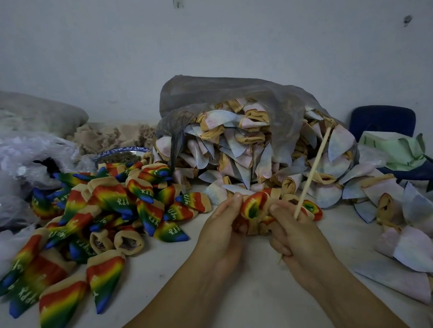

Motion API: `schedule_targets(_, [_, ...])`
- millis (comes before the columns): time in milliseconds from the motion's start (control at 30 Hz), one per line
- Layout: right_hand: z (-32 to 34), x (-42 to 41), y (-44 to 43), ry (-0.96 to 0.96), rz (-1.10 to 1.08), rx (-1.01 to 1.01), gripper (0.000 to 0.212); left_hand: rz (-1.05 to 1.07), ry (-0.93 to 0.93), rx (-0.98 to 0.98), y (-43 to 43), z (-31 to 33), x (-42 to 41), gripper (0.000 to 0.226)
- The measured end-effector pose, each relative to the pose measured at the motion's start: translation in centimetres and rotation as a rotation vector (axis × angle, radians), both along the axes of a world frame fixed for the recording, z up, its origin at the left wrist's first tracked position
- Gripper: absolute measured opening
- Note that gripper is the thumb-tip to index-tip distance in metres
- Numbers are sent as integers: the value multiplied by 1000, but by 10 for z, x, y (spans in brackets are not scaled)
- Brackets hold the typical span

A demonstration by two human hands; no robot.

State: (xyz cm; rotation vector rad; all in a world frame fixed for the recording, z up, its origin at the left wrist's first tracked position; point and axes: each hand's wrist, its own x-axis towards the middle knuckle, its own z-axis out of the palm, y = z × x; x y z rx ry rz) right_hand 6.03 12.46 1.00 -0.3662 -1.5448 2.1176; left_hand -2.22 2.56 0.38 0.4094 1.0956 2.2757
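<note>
Rainbow-printed fabric piece (pixel 256 207), tan band at its open end, bunched up and only part turned: bright print shows at the mouth, the rest is crumpled tan. It is held just above the white surface (pixel 172 267), in front of the bag, between both hands.

Left hand (pixel 224 231): fingers and thumb curled round the piece's left end, gripping it. Right hand (pixel 294 233): clamped on a thin wooden stick (pixel 313 173), with its fingers also bunched into the fabric. The stick slants up and away to the right; its lower end disappears into the cloth at the fingers.

Step in hand, as I read it: turning a sewn cone right side out and pushing its tip through with the stick.

Next move probably calls for the left hand to hold the band steady while the right drives the stick along the inside to the point, gently, so the tip fills without piercing the seam.

Finished rainbow cones (pixel 104 207) lie heaped to the left. Pale, unturned cones (pixel 235 146) spill from a grey translucent bag (pixel 230 97) behind the hands, and more lie at the right (pixel 413 238).
</note>
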Motion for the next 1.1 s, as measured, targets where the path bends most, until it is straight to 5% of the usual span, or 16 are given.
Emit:
schedule_targets(133, [1, 2, 1, 66, 300, -303, 26, -88, -88, 103, 4, 3, 0, 30])
schedule_targets(267, [0, 3, 4, 18, 280, -270, 22, -86, -64, 30, 2, 1, -1, 19])
schedule_targets(400, [-1, 3, 5, -38, 76, -65, 22, 221, 374, -459, -2, -5, 1, 16])
schedule_targets(500, [0, 3, 6, -62, -18, -2, 23, 337, 669, -418, -9, 2, 8, 22])
schedule_targets(600, [-1, 4, 6, -137, -15, -51, 12, 244, 946, -473, -5, 0, 13, 49])
schedule_targets(667, [-2, 7, 4, -181, 77, -80, 16, 209, 1001, -508, -4, -2, 14, 46])
schedule_targets(800, [-1, 10, -5, -171, 227, -22, 16, 267, 660, -373, -6, -1, 9, 21])
schedule_targets(1000, [-2, 11, -7, -346, 12, 770, 29, 300, -418, 197, -20, 8, -25, 24])
schedule_targets(1100, [0, 18, 0, -413, 41, 1023, 41, 258, -614, 393, -34, 9, -37, 33])
